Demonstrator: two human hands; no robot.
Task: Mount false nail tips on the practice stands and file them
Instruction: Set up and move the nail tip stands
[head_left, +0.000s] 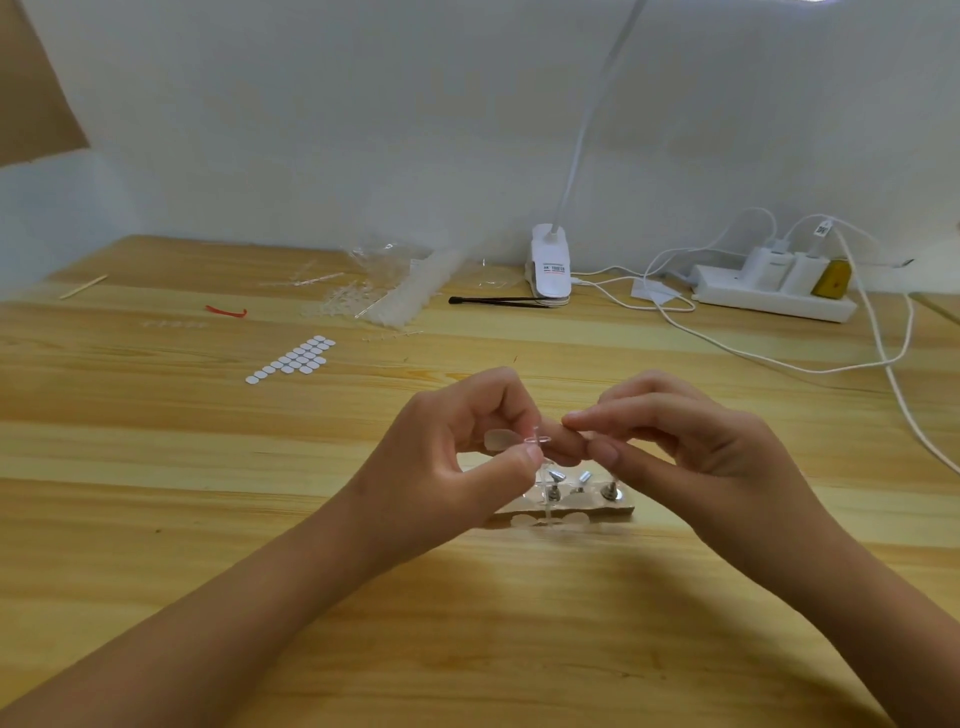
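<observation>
Head view: left fingers (519, 463) pinch the clear nail tip (497, 439); right fingers (597, 415) seemingly pinch its stem.

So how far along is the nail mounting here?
Early. No tip shows mounted on the metal stands. Left hand and right hand pinch one clear nail tip above them. Mounting and filing remain; the tip pile and adhesive dots lie behind.

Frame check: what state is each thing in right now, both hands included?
left hand: pinching the clear nail tip.
right hand: pinching the same tip's other end.
practice stand: lying below the hands, its visible metal heads bare.
adhesive pads: lying flat in rows, untouched.
loose tips: heaped, untouched.
power strip: chargers plugged in.
</observation>
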